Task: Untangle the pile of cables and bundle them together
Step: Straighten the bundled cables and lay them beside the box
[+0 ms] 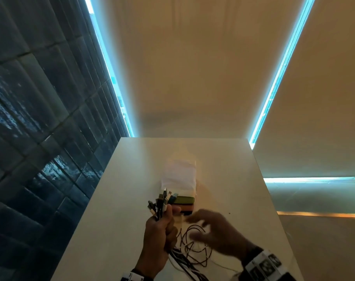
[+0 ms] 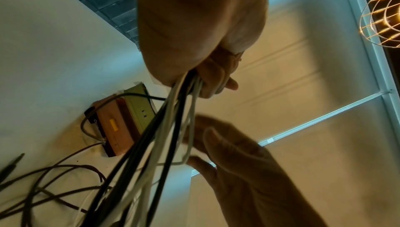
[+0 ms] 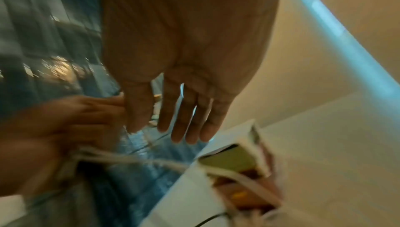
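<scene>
A white table [image 1: 132,189] is standing beside a dark tiled wall [image 1: 30,118]. A stack of flat blocks, green [image 1: 185,199] above orange [image 1: 186,208], is lying on it, touching a white folded cloth [image 1: 179,175]. Blue-lit strips [image 1: 282,67] are glowing along beige panels; a wire-caged lamp [image 2: 383,17] is shining.

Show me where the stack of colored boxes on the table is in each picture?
Head: the stack of colored boxes lies mid-table, just beyond the left hand.
Left wrist: the stack is at middle left, behind the hanging cables.
Right wrist: the stack is at lower right, blurred.
Shared landmark: the white table, which it rests on in all three.
</scene>
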The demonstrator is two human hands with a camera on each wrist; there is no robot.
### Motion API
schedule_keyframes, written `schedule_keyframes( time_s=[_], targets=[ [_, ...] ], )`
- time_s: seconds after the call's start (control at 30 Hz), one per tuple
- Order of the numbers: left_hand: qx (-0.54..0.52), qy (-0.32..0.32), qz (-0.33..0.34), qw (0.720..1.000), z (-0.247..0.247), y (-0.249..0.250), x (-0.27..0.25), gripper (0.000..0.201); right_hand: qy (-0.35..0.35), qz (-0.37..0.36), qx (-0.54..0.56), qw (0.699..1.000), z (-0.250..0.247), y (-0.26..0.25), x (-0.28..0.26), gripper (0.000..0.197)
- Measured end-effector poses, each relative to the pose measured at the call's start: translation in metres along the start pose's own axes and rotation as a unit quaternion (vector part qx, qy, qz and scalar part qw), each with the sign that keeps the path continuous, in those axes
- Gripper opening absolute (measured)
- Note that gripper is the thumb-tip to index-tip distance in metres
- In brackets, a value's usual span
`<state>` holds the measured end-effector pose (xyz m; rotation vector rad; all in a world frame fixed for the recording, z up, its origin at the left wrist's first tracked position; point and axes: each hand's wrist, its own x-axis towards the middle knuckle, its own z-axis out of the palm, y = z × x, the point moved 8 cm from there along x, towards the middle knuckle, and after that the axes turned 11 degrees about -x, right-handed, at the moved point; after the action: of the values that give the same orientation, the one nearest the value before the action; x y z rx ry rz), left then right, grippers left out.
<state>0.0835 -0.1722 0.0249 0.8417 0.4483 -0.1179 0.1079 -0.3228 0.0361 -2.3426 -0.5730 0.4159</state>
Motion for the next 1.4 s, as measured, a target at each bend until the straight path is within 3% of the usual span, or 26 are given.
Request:
schedule_keyframes(
  time_s=[0.07,0.17,0.27,0.33,0.5,0.7,0.87,1.0,1.13,1.2,1.3,1.4],
  targets=[
    [-0.006,0.003,0.011,1.000,0.000,0.000,0.002,0.036,-0.080,-0.079,0.070,0.991,0.026,-0.034,-0.003,0.026],
    [-0.027,0.014,0.026,0.999,-0.002,0.004,0.001,0.037,-0.014,-0.102,0.110,0.989,0.027,-0.039,0.004,0.019],
    [-0.003,0.012,0.041,0.999,-0.003,0.008,-0.002,0.035,-0.004,-0.114,0.109,0.988,0.020,-0.041,0.004,0.018],
    [0.014,0.004,0.042,0.999,-0.001,0.007,-0.002,0.033,-0.034,-0.133,0.081,0.987,0.020,-0.047,0.005,0.016],
    [0.094,0.006,0.056,0.994,0.001,0.007,-0.003,0.034,-0.090,-0.089,0.021,0.992,0.013,-0.042,0.013,0.022],
    [0.194,0.015,0.057,0.979,0.006,0.007,-0.007,0.027,-0.091,-0.174,-0.191,0.962,0.013,-0.069,0.010,0.025],
    [0.135,-0.002,0.032,0.990,0.000,0.003,-0.008,0.032,-0.213,-0.079,-0.060,0.972,0.011,-0.051,0.007,0.028],
    [0.110,-0.013,0.027,0.993,0.001,0.002,-0.009,0.033,-0.262,-0.043,0.006,0.964,0.008,-0.030,0.002,0.008],
    [0.070,0.008,0.018,0.997,-0.007,0.007,-0.012,0.031,-0.197,-0.039,-0.018,0.980,-0.018,0.006,0.007,0.009],
    [0.044,0.019,0.015,0.999,-0.015,0.010,-0.012,0.031,-0.132,-0.032,-0.045,0.990,-0.034,0.027,0.009,0.008],
    [0.018,0.040,0.010,0.999,-0.026,0.011,-0.013,0.032,-0.019,-0.007,-0.094,0.995,-0.055,0.056,0.010,0.025],
    [0.008,0.055,0.010,0.998,-0.033,0.013,-0.014,0.032,0.039,0.008,-0.101,0.994,-0.062,0.078,0.007,0.020]
  ],
)
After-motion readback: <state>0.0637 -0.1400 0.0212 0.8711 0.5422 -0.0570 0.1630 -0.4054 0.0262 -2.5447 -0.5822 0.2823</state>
